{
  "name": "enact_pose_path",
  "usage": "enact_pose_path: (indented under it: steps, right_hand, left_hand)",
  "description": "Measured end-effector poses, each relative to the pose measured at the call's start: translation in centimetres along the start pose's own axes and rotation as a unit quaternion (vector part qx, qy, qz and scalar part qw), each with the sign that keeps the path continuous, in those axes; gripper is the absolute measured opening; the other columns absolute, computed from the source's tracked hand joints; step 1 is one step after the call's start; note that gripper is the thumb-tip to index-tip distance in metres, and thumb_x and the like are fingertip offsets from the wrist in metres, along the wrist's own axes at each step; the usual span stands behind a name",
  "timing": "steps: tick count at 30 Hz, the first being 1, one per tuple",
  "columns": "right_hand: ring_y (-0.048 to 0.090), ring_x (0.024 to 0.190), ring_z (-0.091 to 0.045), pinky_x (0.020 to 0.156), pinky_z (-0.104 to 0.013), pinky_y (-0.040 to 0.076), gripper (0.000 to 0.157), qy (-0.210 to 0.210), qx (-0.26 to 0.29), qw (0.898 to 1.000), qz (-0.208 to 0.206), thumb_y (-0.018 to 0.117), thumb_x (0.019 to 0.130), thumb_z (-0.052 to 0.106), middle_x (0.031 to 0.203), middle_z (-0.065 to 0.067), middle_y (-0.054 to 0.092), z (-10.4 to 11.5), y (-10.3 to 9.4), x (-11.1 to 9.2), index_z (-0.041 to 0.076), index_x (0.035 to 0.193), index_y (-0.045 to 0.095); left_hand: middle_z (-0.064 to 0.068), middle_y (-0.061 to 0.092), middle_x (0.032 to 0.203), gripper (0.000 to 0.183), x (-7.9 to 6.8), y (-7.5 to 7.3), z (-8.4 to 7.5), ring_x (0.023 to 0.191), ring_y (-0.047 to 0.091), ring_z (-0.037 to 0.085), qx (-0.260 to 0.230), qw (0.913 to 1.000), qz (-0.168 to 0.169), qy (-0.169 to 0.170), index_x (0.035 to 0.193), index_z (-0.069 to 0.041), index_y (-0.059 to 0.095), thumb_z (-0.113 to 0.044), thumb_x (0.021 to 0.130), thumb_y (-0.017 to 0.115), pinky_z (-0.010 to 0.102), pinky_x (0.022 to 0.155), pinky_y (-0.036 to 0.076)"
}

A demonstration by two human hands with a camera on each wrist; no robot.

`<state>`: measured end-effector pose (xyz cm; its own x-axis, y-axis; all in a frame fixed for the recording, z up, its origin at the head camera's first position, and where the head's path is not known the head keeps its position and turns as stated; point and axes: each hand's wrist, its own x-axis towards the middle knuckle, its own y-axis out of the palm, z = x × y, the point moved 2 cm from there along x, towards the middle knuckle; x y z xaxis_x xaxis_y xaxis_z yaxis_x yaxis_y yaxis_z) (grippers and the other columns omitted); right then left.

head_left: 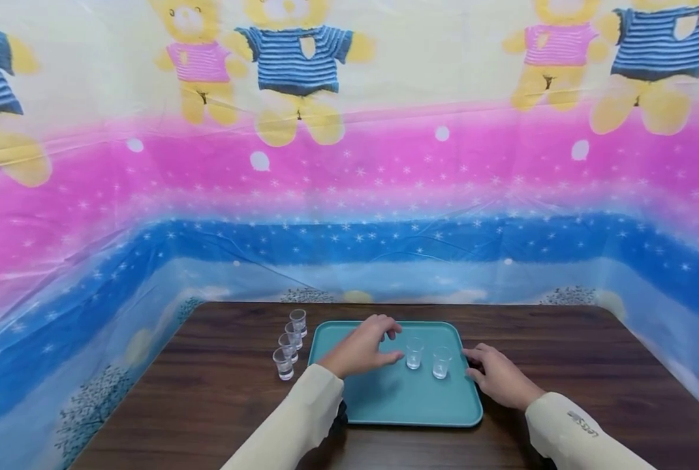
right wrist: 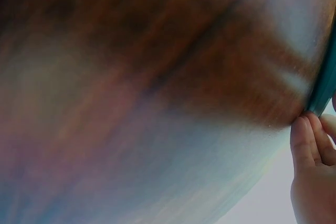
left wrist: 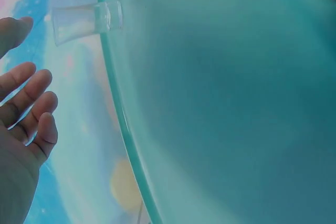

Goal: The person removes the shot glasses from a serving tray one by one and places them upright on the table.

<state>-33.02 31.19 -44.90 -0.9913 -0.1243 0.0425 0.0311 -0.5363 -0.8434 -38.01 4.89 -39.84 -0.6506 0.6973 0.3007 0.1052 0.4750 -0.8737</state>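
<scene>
Glasses (head_left: 441, 363) stand on a tray (head_left: 384, 408); sleeve lettering (head_left: 583, 423) is blurred.

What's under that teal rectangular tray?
The dark brown wood-grain table shows around the teal rectangular tray, which appears to rest on it. The tray covers the spot underneath, so anything hidden there can't be seen.

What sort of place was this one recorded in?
Probably an indoor recording corner, staged: a printed pink-and-blue teddy-bear sheet hangs behind a dark brown wood-grain table, which bears a teal rectangular tray.
</scene>
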Motion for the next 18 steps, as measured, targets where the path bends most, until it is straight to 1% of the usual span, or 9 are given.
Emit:
enact_pose_path:
  steps: [2,8,15,18]
  right_hand:
    - [0.052,0.082,-0.012,0.065,-0.033,0.045,0.043,-0.003,0.002,1.0,-0.001,0.063,0.09,0.004,0.096,-0.002,0.053,-0.1,0.0,0.1,-0.003,0.131,0.053]
    - [0.054,0.085,-0.012,0.067,-0.032,0.046,0.043,-0.013,0.007,1.0,-0.003,0.064,0.09,0.004,0.097,-0.002,0.053,-0.2,-0.4,0.0,-0.003,0.13,0.053]
    - [0.053,0.084,-0.012,0.067,-0.033,0.046,0.043,-0.013,0.005,1.0,0.0,0.064,0.09,0.004,0.096,-0.002,0.053,0.0,-0.3,-0.1,-0.004,0.131,0.053]
    - [0.053,0.085,-0.012,0.067,-0.033,0.046,0.043,-0.012,0.002,1.0,0.002,0.064,0.09,0.004,0.097,-0.003,0.053,0.0,-0.3,-0.1,-0.004,0.131,0.053]
  left_hand:
    - [-0.002,0.055,0.102,0.038,0.3,0.3,0.0,0.091,0.053,0.015,-0.001,1.0,0.004,-0.006,0.117,-0.013,0.061,-0.032,0.086,0.071,0.024,0.072,0.045]
    - [-0.003,0.055,0.102,0.043,1.3,0.9,-0.4,0.091,0.052,0.015,-0.009,0.9995,0.018,-0.025,0.121,-0.01,0.061,-0.031,0.086,0.071,0.023,0.072,0.045]
    - [0.0,0.055,0.104,0.043,2.2,1.5,-0.9,0.087,0.046,0.008,0.02,0.9987,0.039,-0.025,0.124,-0.012,0.06,-0.034,0.088,0.067,0.022,0.072,0.045]
    - [-0.001,0.055,0.104,0.04,2.4,1.7,-0.9,0.088,0.047,0.007,0.026,0.9983,0.045,-0.027,0.122,-0.013,0.061,-0.034,0.089,0.067,0.022,0.072,0.045]
